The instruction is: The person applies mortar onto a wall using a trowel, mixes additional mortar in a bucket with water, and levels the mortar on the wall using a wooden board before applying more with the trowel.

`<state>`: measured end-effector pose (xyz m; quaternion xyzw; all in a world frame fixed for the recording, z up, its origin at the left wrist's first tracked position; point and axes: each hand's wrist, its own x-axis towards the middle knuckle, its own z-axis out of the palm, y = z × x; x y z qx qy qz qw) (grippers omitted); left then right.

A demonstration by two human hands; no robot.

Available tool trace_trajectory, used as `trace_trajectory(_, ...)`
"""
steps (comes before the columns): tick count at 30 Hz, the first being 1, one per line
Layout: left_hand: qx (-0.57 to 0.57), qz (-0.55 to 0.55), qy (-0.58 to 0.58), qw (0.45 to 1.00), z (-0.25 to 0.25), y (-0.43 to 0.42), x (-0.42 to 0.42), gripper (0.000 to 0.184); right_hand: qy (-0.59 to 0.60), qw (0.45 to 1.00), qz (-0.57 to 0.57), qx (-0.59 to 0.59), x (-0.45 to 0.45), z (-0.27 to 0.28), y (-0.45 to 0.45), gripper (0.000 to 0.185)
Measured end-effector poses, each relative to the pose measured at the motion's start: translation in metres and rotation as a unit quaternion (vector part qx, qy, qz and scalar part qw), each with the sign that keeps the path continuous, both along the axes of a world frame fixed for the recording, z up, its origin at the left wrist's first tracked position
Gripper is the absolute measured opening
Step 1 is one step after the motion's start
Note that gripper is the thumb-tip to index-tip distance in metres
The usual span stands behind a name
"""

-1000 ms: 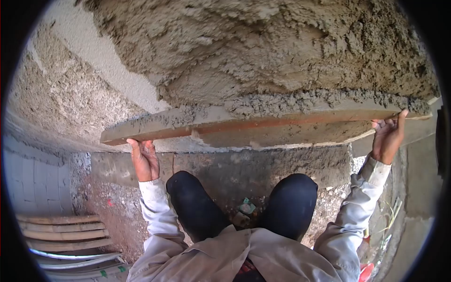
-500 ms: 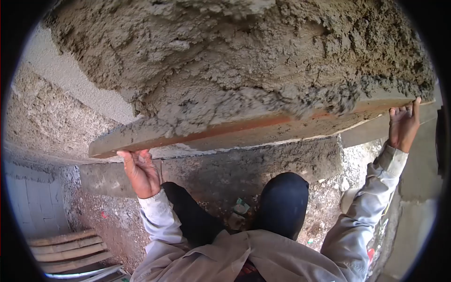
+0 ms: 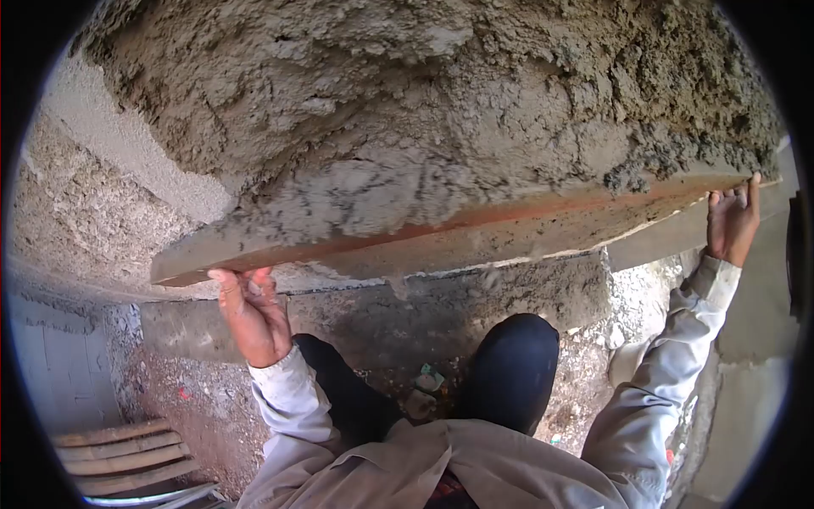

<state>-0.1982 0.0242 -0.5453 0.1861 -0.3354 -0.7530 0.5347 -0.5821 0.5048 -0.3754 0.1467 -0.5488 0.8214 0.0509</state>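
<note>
A long screed board with a reddish streak spans the view against the rough wet mortar wall. Loose mortar lies along its upper edge, smeared by motion. Near the board's left end, my left hand grips its lower edge, thumb and fingers pointing up. At the far right end, my right hand has its fingers curled onto the board, one finger reaching up over the end. Part of each hand's grip is hidden behind the board. Blurred bits of mortar show just below the board.
Below the board runs a grey ledge, with my knees close to it. Rubble covers the ground. Curved wooden strips lie at the lower left. A smoother plastered strip borders the rough mortar on the left.
The board has shifted slightly left, with both hands keeping hold. Less loose mortar lies on its middle and right part, and blurred bits now show below it.
</note>
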Motion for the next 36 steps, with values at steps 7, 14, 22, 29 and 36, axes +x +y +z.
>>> trace_trajectory(7, -0.063, 0.03, -0.007, 0.998, 0.045, -0.108, 0.075, 0.043, -0.005, 0.999, 0.022, -0.031, 0.086, 0.0, -0.102, 0.047)
trace_trajectory(14, -0.088, 0.055, -0.026, 0.994, 0.076, -0.113, 0.084, 0.046, -0.022, 0.999, 0.028, -0.034, 0.108, -0.024, -0.122, 0.05)
trace_trajectory(22, -0.057, 0.107, -0.156, 0.98, 0.036, -0.031, 0.064, 0.074, -0.131, 0.991, -0.009, -0.039, 0.133, -0.147, -0.095, 0.055)
trace_trajectory(29, 0.17, 0.105, -0.386, 0.9, -0.221, -0.038, 0.074, 0.046, -0.359, 0.883, -0.006, 0.302, 0.183, -0.377, -0.028, 0.075)
trace_trajectory(36, 0.242, 0.33, -0.53, 0.743, -0.215, 0.037, 0.037, 0.078, -0.446, 0.825, 0.035, 0.344, 0.195, -0.468, -0.003, 0.087)
